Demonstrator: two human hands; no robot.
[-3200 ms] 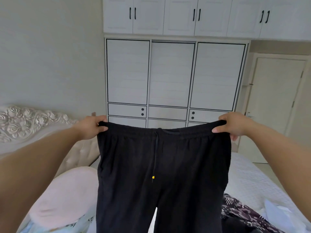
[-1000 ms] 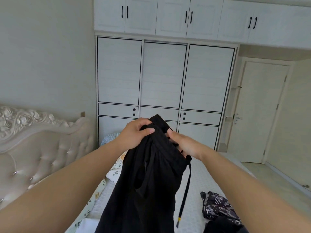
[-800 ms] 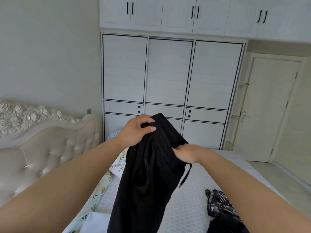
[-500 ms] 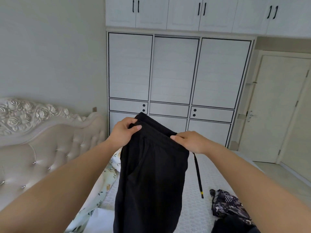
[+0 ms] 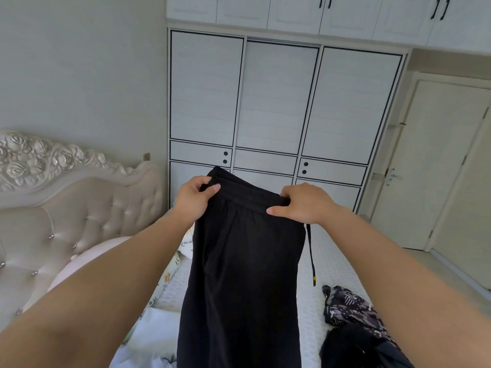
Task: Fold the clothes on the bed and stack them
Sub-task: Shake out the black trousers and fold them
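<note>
Trousers: black trousers (image 5: 244, 274) hang lengthwise at centre frame, above the bed (image 5: 332, 264), folded in half (drawstring (image 5: 310, 254) dangling at their right edge).
Left hand: left hand (image 5: 192, 200) pinches the waistband's left end, thumb in front.
Right hand: right hand (image 5: 303, 205) grips the waistband's right end, fingers curled over it.
Lower right: patterned dark garment (image 5: 350, 310) lies on the bed.

We stand in a home bedroom, our bed (image 5: 337, 264) with tufted headboard (image 5: 79, 208), pink pillow (image 5: 79, 264), white wardrobe (image 5: 279, 102) filling the far wall, door (image 5: 435, 166) to the right, clothes (image 5: 348, 309) lying loose on the mattress
</note>
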